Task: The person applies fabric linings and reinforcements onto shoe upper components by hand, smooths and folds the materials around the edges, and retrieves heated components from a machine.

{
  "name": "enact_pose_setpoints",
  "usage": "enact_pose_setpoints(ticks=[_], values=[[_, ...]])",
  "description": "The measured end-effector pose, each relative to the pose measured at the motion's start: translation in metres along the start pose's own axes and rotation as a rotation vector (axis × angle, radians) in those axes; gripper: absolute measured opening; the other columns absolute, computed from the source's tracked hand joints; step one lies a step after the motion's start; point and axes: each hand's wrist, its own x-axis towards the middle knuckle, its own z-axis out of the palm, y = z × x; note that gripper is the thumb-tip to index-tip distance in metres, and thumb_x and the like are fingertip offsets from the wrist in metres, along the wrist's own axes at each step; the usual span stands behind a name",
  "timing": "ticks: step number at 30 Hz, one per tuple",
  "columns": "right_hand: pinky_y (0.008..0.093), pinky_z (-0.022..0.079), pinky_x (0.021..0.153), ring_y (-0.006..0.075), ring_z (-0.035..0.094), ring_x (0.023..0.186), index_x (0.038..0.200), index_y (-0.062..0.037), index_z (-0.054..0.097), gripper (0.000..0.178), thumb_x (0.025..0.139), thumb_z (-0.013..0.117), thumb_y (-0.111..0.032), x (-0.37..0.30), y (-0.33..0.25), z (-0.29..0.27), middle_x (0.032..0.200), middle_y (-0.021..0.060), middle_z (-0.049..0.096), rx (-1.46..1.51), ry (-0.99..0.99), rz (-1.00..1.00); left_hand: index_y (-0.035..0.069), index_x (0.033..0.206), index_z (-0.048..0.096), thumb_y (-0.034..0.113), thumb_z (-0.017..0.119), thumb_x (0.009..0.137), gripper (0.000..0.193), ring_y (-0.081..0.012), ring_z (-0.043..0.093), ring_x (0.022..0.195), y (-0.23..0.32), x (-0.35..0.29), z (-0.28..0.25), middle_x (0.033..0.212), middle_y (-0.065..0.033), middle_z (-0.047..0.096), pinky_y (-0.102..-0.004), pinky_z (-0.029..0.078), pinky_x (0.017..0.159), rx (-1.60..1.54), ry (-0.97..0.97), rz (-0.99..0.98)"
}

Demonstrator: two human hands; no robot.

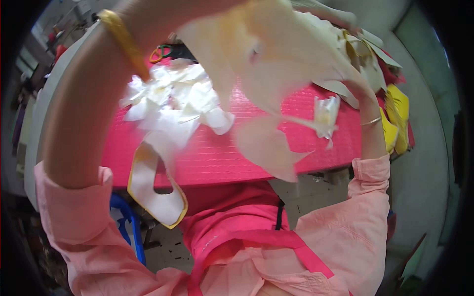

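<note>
Reaching up over the bright pink worktop point(207, 165), both bare forearms curve in from rolled peach sleeves point(340, 217) and meet around a blurred, cream-coloured sheet point(269, 59). The left hand point(182, 14), above a wrist with a wide gold band point(121, 39), is at the top edge by the sheet's upper left; its fingertips are hidden, so whether they are apart or clamped on the sheet cannot be told. The right hand point(340, 64), beyond a thin bangle point(371, 121), is smeared at the sheet's right side, and its grip cannot be told either. Below the sheet, a paler, pointed piece point(264, 145) shows in front of the worktop, also blurred; whether the two are joined is unclear. To the left lies a crumpled heap of white scraps point(182, 93), with orange and green loop handles point(159, 53) behind it. A white, yellow-edged piece with an opening point(165, 209) hangs past the worktop's near edge. On the right are a small, clear-and-white bundle point(326, 116), more cream pieces point(368, 56) farther back, and yellow items point(396, 111) beyond the right wrist. Under the worktop's near edge, a pink apron point(232, 212) covers the lap, with a blue frame point(133, 229) to its left.
</note>
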Motion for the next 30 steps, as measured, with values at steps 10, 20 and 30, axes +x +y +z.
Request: enact_pose_setpoints(ticks=[10, 20, 30], values=[[0.0360, 0.027, 0.096, 0.0323, 0.037, 0.111, 0.132, -0.0040, 0.014, 0.087, 0.066, 0.066, -0.024, -0.065, 0.124, 0.015, 0.117, 0.0247, 0.038, -0.654, 0.523, 0.161, 0.008, 0.092, 0.064, 0.014, 0.063, 0.060, 0.034, -0.0237, 0.058, 0.083, -0.034, 0.034, 0.228, 0.087, -0.0142, 0.061, -0.0298, 0.043, 0.078, -0.434, -0.592, 0.113], [0.0247, 0.044, 0.064, 0.0190, 0.054, 0.084, 0.114, -0.0047, 0.048, 0.044, 0.070, 0.055, -0.006, -0.094, 0.122, -0.019, 0.103, 0.0115, 0.052, -0.631, 0.657, 0.036, 0.019, 0.123, 0.040, 0.003, 0.062, 0.058, 0.070, -0.0326, 0.031, 0.115, -0.009, 0.045, 0.275, 0.128, -0.0150, 0.028, -0.0368, 0.031, 0.093, 0.104, -0.239, 0.453], [0.0327, 0.030, 0.094, 0.0261, 0.038, 0.115, 0.118, -0.0040, 0.044, 0.037, 0.085, 0.047, -0.020, -0.078, 0.042, 0.017, 0.123, 0.0145, 0.041, -0.527, 0.784, -0.259, -0.004, 0.107, 0.049, 0.016, 0.050, 0.080, 0.033, -0.0282, 0.057, 0.087, -0.028, 0.037, 0.163, 0.086, -0.0193, 0.059, -0.0383, 0.046, 0.077, -1.061, -0.349, -0.087]])
